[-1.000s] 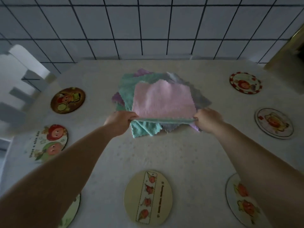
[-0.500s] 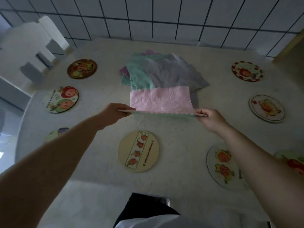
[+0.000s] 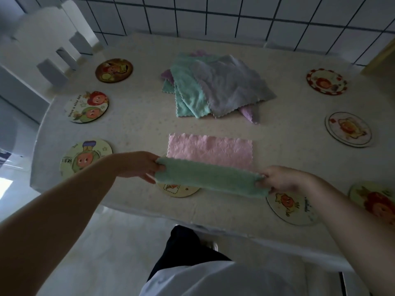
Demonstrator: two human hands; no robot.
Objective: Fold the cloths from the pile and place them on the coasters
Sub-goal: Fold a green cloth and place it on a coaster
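Head view: both hands are on one two-sided cloth (image 3: pixel 210 165), pink face lying flat on the table (image 3: pixel 132 129), green face showing on the near edge that's lifted and rolled toward the camera. Left hand (image 3: pixel 140 166) is closed on the left end, thumb and fingers pinching the green fold; right hand (image 3: pixel 280 179) is pinched shut on the right end the same way. Looks like the first half-fold is in progress. The cloth sits between the pile (image 3: pixel 215 86) and the near table edge, well apart from the pile, and partly covers a coaster (image 3: pixel 178 190) right under the lifted edge. Pile is untouched: grey cloth on top, green and purple ones under it. Other coasters visible around the rim are all bare, so by my read nothing is placed yet. Risks: the far pink edge is free on the table, so dragging the near edge forward could slide the whole cloth instead of folding it, giving a skewed fold. Uneven travel between the two hands would misalign the scalloped edges. The cloth is close to the near table edge, so if either pinch lets go it could slip off. The fabric looks soft and limp, so the middle will sag.
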